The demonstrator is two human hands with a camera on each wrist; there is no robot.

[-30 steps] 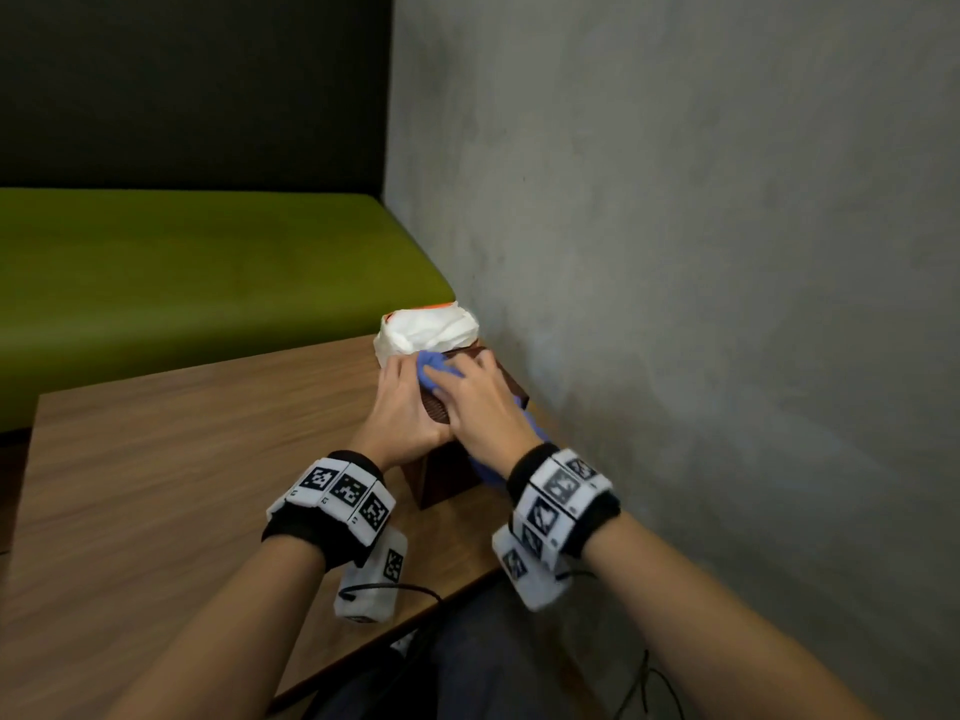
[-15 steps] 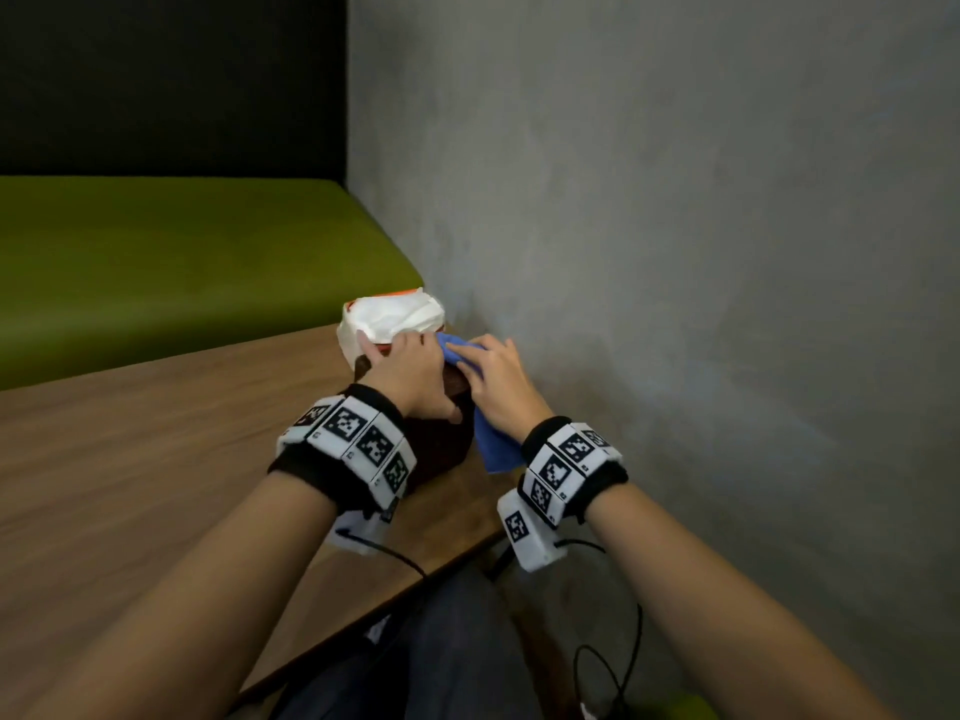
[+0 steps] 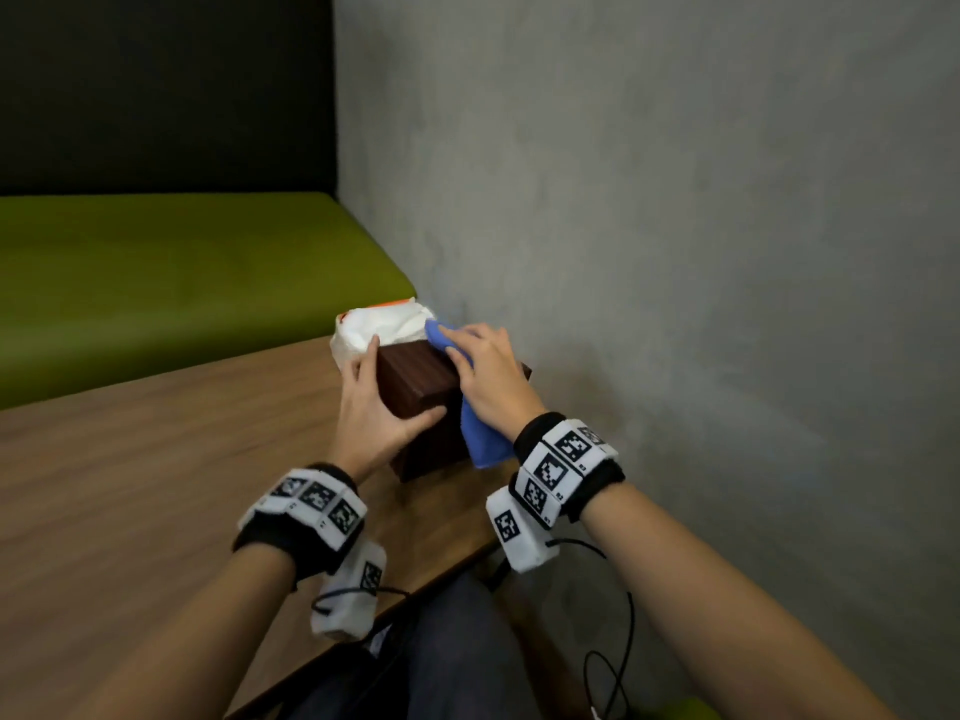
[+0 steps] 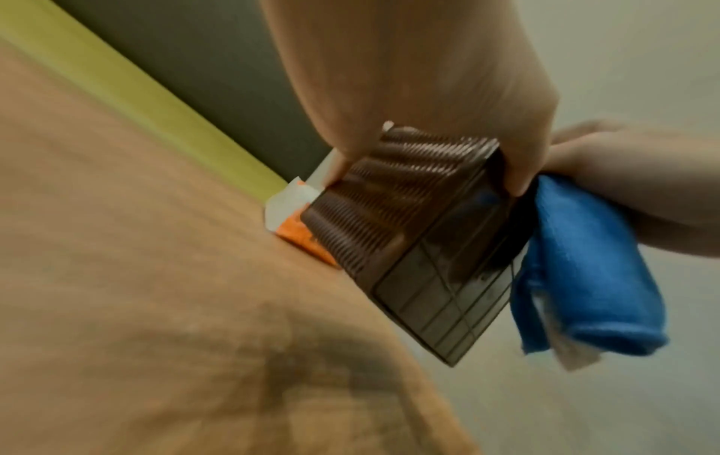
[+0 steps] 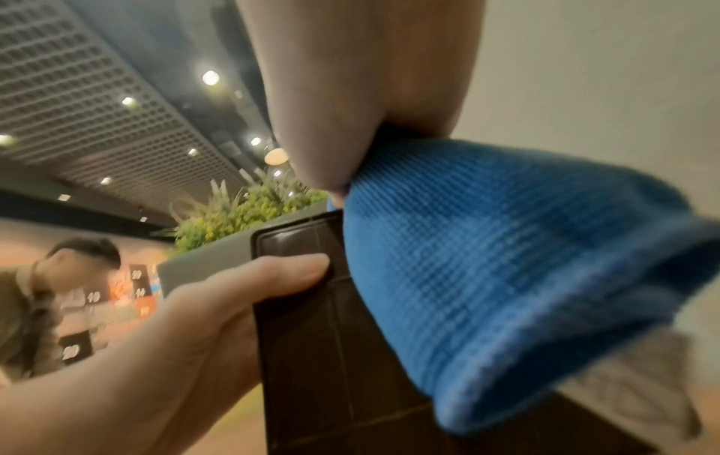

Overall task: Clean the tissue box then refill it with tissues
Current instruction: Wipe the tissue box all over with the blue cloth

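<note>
A dark brown ribbed tissue box [image 3: 415, 379] sits tilted at the table's right edge, close to the wall. My left hand [image 3: 382, 407] grips it, fingers along its left side and thumb across the near end [image 5: 296, 267]. My right hand [image 3: 485, 371] holds a blue cloth [image 3: 483, 439] against the box's top right edge, and the cloth hangs down the right side [image 4: 584, 277]. In the left wrist view the box's [image 4: 389, 215] smooth panelled face shows. A white tissue pack [image 3: 382, 324] with orange print lies just behind the box.
The wooden table [image 3: 156, 485] stretches left, its front edge near my lap. A grey wall [image 3: 675, 252] stands close on the right. A green bench [image 3: 182, 283] runs behind the table. A planter [image 5: 241, 209] and a seated person [image 5: 58, 292] appear in the right wrist view.
My left hand slid off the box's top to grip its left side and near end, baring the top. My right hand with the cloth shifted to the box's right edge.
</note>
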